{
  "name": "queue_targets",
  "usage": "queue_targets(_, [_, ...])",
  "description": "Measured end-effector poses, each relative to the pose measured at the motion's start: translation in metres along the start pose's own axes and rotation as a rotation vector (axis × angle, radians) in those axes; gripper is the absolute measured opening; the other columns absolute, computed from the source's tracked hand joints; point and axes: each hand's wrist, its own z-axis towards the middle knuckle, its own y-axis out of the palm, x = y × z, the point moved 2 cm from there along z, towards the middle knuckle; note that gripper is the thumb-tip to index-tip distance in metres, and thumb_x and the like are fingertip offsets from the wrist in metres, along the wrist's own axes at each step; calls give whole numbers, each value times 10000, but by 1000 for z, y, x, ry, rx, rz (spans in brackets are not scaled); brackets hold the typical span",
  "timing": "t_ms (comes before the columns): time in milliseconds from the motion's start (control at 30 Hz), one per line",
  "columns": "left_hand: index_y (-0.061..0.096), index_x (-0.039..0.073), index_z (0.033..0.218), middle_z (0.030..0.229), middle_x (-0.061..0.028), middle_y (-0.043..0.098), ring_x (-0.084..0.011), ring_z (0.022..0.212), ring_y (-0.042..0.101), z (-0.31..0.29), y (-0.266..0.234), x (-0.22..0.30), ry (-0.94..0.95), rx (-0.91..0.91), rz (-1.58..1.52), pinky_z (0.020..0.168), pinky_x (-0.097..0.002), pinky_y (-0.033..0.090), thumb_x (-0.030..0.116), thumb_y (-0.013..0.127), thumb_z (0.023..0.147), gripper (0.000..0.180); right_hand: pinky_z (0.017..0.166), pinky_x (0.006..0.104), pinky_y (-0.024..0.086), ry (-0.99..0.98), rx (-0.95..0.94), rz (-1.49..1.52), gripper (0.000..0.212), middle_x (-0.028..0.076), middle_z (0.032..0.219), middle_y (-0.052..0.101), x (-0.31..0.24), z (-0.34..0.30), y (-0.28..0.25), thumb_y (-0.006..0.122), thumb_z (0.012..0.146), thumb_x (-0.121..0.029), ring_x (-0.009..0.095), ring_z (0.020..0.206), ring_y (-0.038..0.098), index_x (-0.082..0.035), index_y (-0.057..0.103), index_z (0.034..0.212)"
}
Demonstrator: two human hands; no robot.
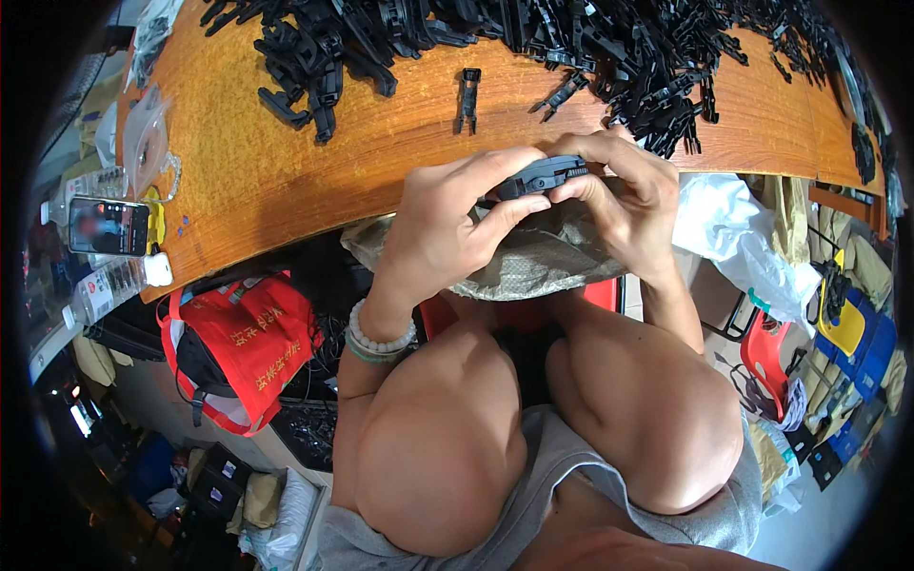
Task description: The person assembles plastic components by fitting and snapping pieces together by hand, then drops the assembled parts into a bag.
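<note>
Both hands pinch one small black plastic clip part (pixel 541 177) just off the near edge of the orange wooden table (pixel 248 171): left hand (pixel 447 224) fingers pressed beneath it, right hand (pixel 624 190) fingertips clamped on top, near the heap of black plastic parts (pixel 609 48) along the far edge

I read this as a small assembly workshop, the kind run on piecework. At twelve o'clock a long orange-brown wooden bench (pixel 286 162) carries a heaped pile of identical black plastic parts (pixel 609 48), with a few strays lying loose. At nine o'clock I see a phone (pixel 108 226) propped on the bench edge beside plastic water bottles (pixel 100 290). Below the bench, at eight o'clock, a red bag (pixel 252 347) sits among boxes and clutter. At three o'clock white plastic sacks (pixel 738 233) and stacked blue and yellow goods (pixel 857 333) crowd the floor.
</note>
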Motion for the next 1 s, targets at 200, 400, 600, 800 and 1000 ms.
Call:
queue_targets(200, [610, -22, 1013, 829, -181, 644, -297, 681, 643, -5, -4, -5, -45, -37, 3, 583, -331, 492, 80, 670, 771, 269, 606, 281, 472, 178, 16, 304, 218, 101, 802, 636, -4, 0, 11, 697, 701, -4, 203, 685, 610, 14, 640, 911])
queue_targets(400, [611, -17, 1017, 818, -184, 641, -293, 677, 645, -3, -6, -1, -46, -63, -6, 583, -326, 492, 80, 671, 775, 268, 613, 270, 485, 66, -19, 72, 194, 102, 815, 628, -9, 2, 4, 686, 720, 4, 190, 693, 614, 19, 630, 904])
queue_targets(600, [630, -3, 1002, 819, -170, 650, -265, 676, 651, -2, -6, -3, -106, -29, -76, 595, -315, 497, 94, 680, 773, 254, 602, 288, 475, 114, -28, 88, 203, 107, 783, 629, -16, 5, 1, 697, 712, -16, 222, 685, 610, 15, 630, 900])
queue_targets(800, [652, 19, 943, 823, -149, 658, -249, 726, 654, -6, -40, -14, -6, -112, -61, 640, -288, 497, 87, 664, 774, 182, 668, 361, 476, 80, -377, 105, 200, 166, 812, 629, -13, 12, 3, 668, 760, -107, 331, 744, 601, 26, 630, 905])
queue_targets(1000, [645, -12, 943, 792, -132, 616, -222, 674, 610, 24, -64, -40, 73, 314, 602, 609, -297, 455, 95, 627, 817, 166, 671, 389, 476, -62, -219, -273, 268, 146, 875, 614, -9, 37, 22, 622, 814, -225, 340, 760, 595, -23, 625, 991])
